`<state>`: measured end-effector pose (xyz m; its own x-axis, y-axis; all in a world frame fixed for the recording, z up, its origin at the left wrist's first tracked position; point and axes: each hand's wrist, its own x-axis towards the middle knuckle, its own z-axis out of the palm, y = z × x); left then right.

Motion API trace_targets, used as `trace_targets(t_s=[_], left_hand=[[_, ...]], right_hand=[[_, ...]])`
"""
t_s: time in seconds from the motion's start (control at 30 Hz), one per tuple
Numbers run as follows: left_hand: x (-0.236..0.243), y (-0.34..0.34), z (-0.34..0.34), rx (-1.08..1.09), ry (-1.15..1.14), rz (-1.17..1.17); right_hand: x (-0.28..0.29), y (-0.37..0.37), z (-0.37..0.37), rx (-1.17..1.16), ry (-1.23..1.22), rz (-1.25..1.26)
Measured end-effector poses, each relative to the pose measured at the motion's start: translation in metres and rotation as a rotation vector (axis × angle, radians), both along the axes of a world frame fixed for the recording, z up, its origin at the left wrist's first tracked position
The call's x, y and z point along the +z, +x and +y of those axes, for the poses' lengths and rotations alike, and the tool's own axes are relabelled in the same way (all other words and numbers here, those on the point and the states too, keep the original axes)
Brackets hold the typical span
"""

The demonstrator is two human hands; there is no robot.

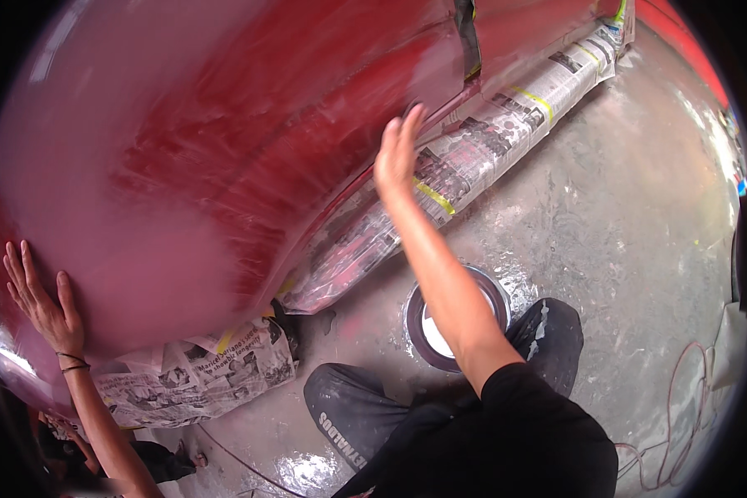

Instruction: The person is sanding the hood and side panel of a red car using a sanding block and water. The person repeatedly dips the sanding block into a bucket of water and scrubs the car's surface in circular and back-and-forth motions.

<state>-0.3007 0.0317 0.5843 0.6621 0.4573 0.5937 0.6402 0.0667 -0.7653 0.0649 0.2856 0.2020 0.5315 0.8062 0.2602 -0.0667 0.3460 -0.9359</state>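
Note:
A red car body panel (224,158), smeared with a hazy pinkish film and darker wet-looking streaks, fills the upper left. My left hand (46,299) rests on its left part, fingers spread. My right hand (398,158) is at the panel's lower edge with its fingers stretched out, seen from the side. Its palm side is turned away, so anything under it is hidden. Close beneath that hand runs a long newspaper covering (490,133) along the car's sill, held by strips of yellow-green tape (434,196).
A round dark-rimmed bucket (415,336) with something white inside stands between my knees, partly behind my right forearm. More newspaper (195,378) covers a part at lower left. Another person (162,461) is beyond it. A reddish hose (671,415) lies on the grey floor (606,224).

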Motion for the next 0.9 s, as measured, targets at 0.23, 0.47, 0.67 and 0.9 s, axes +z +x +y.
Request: trace_targets(t_s=[0.23, 0.47, 0.67, 0.9], left_hand=[[0.007, 0.003, -0.013, 0.029, 0.007, -0.005], [0.003, 0.0, -0.003, 0.003, -0.003, -0.015], [0.001, -0.002, 0.003, -0.059, 0.039, -0.028], [-0.042, -0.003, 0.016, -0.066, 0.153, -0.123]], right_hand=[[0.004, 0.096, 0.064, 0.017, 0.031, 0.096], [0.053, -0.043, -0.035, 0.024, -0.02, -0.263], [0.082, 0.121, 0.074, -0.127, 0.073, -0.129], [0.009, -0.017, -0.088, 0.29, 0.296, -0.455]])
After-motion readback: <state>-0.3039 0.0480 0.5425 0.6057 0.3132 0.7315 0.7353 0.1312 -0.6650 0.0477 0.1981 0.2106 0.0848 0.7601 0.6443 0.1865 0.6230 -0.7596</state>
